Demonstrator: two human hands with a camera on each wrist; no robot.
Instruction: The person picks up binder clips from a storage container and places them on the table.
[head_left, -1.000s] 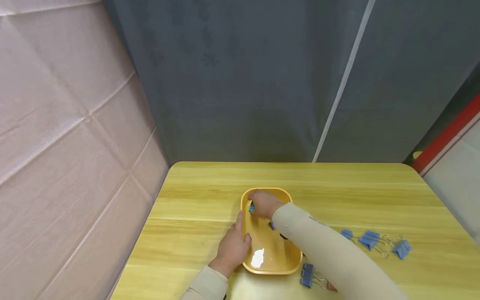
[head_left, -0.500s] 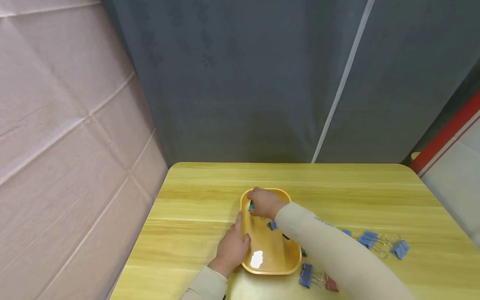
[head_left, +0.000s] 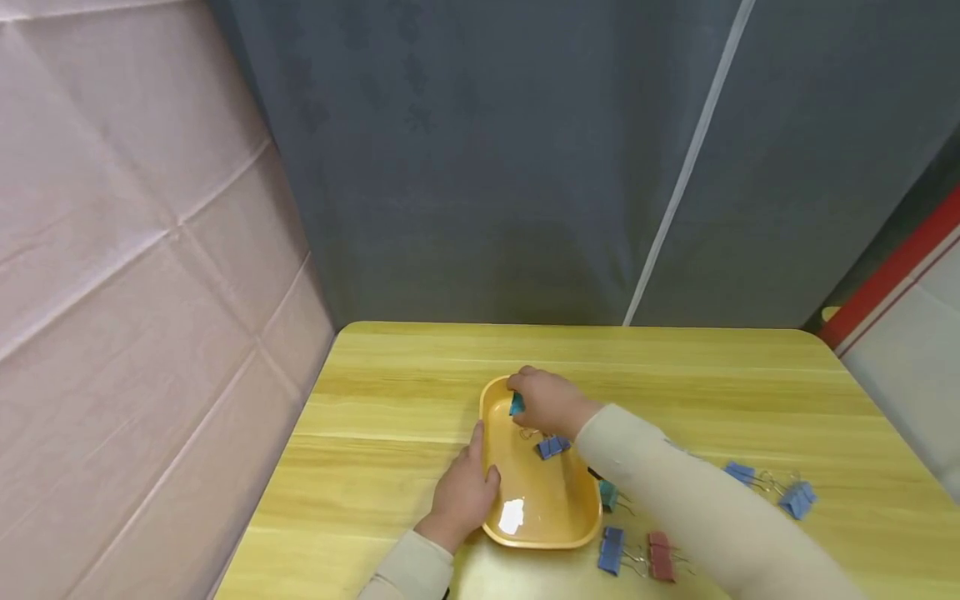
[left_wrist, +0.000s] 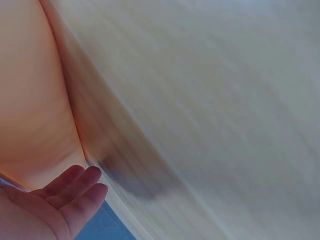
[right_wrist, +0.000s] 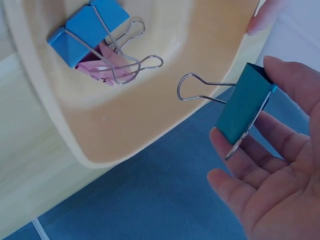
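Between the thumb and fingers of my right hand (head_left: 555,404) is a teal binder clip (right_wrist: 247,102), held above the far end of the yellow tray (head_left: 540,537). One wire handle of that clip sticks out towards the tray. My left hand (head_left: 461,496) holds the tray's left side, thumb over the rim and index finger along the outside. In the left wrist view, its other fingers (left_wrist: 75,195) lie against the outer wall. Inside the tray sits a blue binder clip (right_wrist: 90,30), partly covering a pink item (right_wrist: 102,65) whose kind is unclear.
Right of the tray, a teal clip (head_left: 607,496), a blue clip (head_left: 611,550) and a red clip (head_left: 662,557) lie on the wooden table (head_left: 405,358). Farther right are two more blue clips (head_left: 797,500), near the right sleeve (head_left: 690,492). A dark curtain (head_left: 480,167) hangs behind.
My right hand has shifted right and slightly up with the teal clip still in its fingers. More of the blue clip in the tray shows. My left hand has stayed put.
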